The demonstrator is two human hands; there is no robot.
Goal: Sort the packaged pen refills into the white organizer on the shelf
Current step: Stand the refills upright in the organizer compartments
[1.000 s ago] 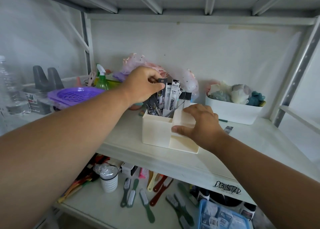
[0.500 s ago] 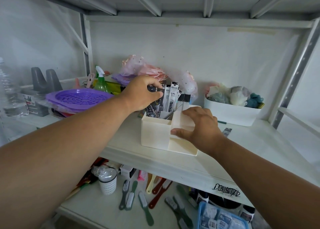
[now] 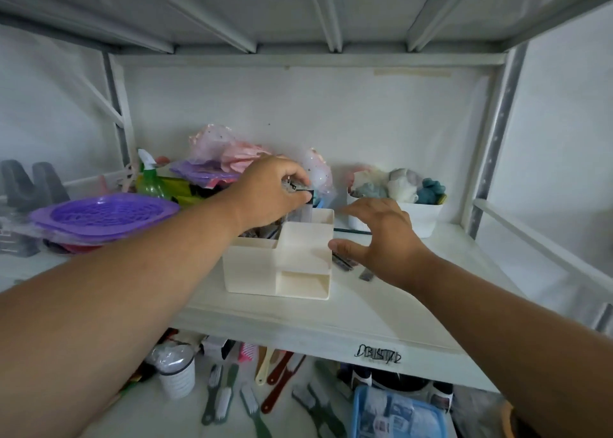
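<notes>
— Several slim packaged pen refills in clear sleeves with dark printed cards are pinched at their tops by the left hand, above the rear compartment of the cream white plastic organizer on the white shelf. How are they expected to handle?

— Light, thin and flexible, it is judged; the glossy sleeves may slide against each other, so a grip across the stiffer card header is advised.

— And the right hand?

— It is spread open just beside the organizer's right wall, with nothing held. A few more packets are seen lying flat on the shelf beneath it.

— Can any writing be read?

— Print on the packets is too blurred. Only a black graffiti-style tag on the shelf's front edge is visible, and it cannot be deciphered with confidence.
</notes>
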